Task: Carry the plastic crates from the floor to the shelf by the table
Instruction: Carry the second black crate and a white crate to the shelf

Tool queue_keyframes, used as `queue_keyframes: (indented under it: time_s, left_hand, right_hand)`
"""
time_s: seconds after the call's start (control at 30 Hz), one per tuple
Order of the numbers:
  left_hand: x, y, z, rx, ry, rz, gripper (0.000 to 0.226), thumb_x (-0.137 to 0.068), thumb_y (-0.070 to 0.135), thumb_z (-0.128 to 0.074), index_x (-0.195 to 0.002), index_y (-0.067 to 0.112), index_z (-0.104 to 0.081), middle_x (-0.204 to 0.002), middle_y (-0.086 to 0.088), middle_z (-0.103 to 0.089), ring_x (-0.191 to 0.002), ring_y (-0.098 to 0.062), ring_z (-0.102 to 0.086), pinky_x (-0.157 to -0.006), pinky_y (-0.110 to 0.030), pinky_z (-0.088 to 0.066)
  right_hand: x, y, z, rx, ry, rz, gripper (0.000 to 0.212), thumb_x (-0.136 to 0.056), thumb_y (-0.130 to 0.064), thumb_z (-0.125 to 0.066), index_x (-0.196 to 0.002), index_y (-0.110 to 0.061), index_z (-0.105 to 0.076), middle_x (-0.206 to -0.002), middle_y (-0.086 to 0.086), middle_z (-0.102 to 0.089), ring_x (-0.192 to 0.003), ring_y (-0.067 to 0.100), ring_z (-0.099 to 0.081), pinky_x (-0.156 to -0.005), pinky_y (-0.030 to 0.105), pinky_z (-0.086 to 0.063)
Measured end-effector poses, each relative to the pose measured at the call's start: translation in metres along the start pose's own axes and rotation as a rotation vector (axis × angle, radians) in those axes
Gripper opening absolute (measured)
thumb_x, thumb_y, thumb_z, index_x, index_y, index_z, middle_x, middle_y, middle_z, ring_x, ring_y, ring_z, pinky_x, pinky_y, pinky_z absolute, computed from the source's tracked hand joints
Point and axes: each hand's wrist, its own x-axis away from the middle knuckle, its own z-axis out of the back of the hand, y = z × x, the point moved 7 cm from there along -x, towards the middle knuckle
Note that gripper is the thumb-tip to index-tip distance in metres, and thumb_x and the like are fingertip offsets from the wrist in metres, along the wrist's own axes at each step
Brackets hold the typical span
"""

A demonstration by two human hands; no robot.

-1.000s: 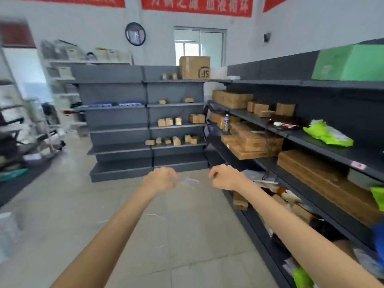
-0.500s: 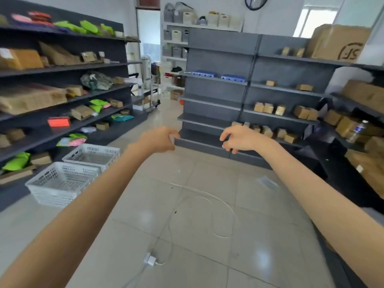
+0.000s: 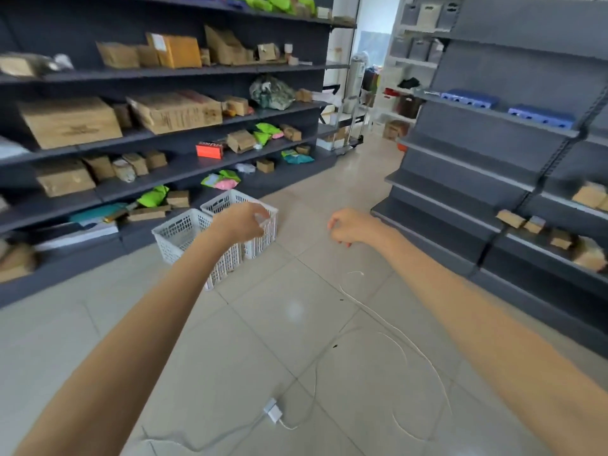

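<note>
Two white slotted plastic crates stand side by side on the tiled floor at the foot of the left shelving: the nearer crate (image 3: 179, 233) and the farther crate (image 3: 227, 201). My left hand (image 3: 240, 223) hangs in the air in front of them, fingers loosely curled, holding nothing. My right hand (image 3: 352, 227) is stretched out to the right of the crates at the same height, fingers also loosely curled and empty. Both forearms reach forward from the bottom corners.
Dark shelving (image 3: 164, 139) loaded with cardboard boxes and bags lines the left. A grey shelf unit (image 3: 487, 166) with small boxes stands on the right. A white cable with an adapter (image 3: 273, 414) trails across the floor. A trolley (image 3: 348, 133) sits in the far aisle.
My view has swung left, from the right-hand shelves to the left shelving. The crates have come closer to the centre, now right behind my left hand. Both hands stay empty.
</note>
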Motion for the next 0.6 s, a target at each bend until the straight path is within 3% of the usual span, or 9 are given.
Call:
queue_keyframes:
  time_s: [0.1, 0.23, 0.4, 0.5, 0.6]
  left_hand:
    - [-0.026, -0.041, 0.006, -0.026, 0.011, 0.077, 0.044, -0.078, 0.012, -0.063, -0.121, 0.023, -0.062, -0.125, -0.001, -0.063, -0.114, -0.025, -0.059, -0.099, -0.039, -0.047]
    - [-0.068, -0.097, 0.008, -0.044, -0.013, 0.151, 0.044, -0.080, 0.015, -0.061, -0.121, 0.029, -0.059, -0.121, 0.000, -0.064, -0.112, -0.025, -0.059, -0.095, -0.043, -0.049]
    - [-0.143, -0.194, 0.003, -0.112, -0.061, 0.231, 0.040, -0.084, 0.016, -0.057, -0.122, 0.031, -0.058, -0.123, -0.001, -0.064, -0.115, -0.023, -0.058, -0.095, -0.041, -0.049]
    - [-0.200, -0.258, 0.016, -0.085, -0.054, 0.266, 0.045, -0.085, 0.008, -0.049, -0.122, 0.032, -0.058, -0.127, 0.000, -0.062, -0.114, -0.022, -0.058, -0.081, -0.035, -0.048]
    - [-0.253, -0.307, 0.029, -0.066, -0.082, 0.289, 0.049, -0.085, 0.008, -0.044, -0.123, 0.035, -0.058, -0.130, 0.003, -0.060, -0.116, -0.021, -0.057, -0.084, -0.036, -0.049]
  right_hand:
    - [-0.052, -0.021, -0.010, 0.001, -0.035, 0.053, 0.025, -0.080, -0.012, -0.051, -0.101, -0.006, -0.063, -0.088, 0.012, -0.069, -0.068, 0.025, -0.063, -0.086, 0.036, -0.052]
    - [-0.123, -0.060, -0.028, 0.028, -0.061, 0.133, 0.010, -0.078, -0.015, -0.052, -0.083, -0.018, -0.059, -0.081, 0.008, -0.068, -0.070, 0.027, -0.067, -0.086, 0.039, -0.055]
    - [-0.237, -0.112, -0.055, 0.079, -0.102, 0.146, 0.019, -0.079, -0.015, -0.047, -0.087, -0.018, -0.065, -0.085, 0.006, -0.068, -0.076, 0.025, -0.069, -0.083, 0.034, -0.055]
    - [-0.311, -0.149, -0.052, 0.116, -0.119, 0.142, 0.021, -0.080, -0.018, -0.049, -0.093, -0.018, -0.067, -0.090, 0.003, -0.069, -0.072, 0.021, -0.064, -0.076, 0.030, -0.052]
    - [-0.379, -0.182, -0.032, 0.106, -0.059, 0.133, 0.023, -0.083, -0.023, -0.053, -0.101, -0.017, -0.066, -0.101, 0.006, -0.068, -0.085, 0.022, -0.066, -0.081, 0.034, -0.051]
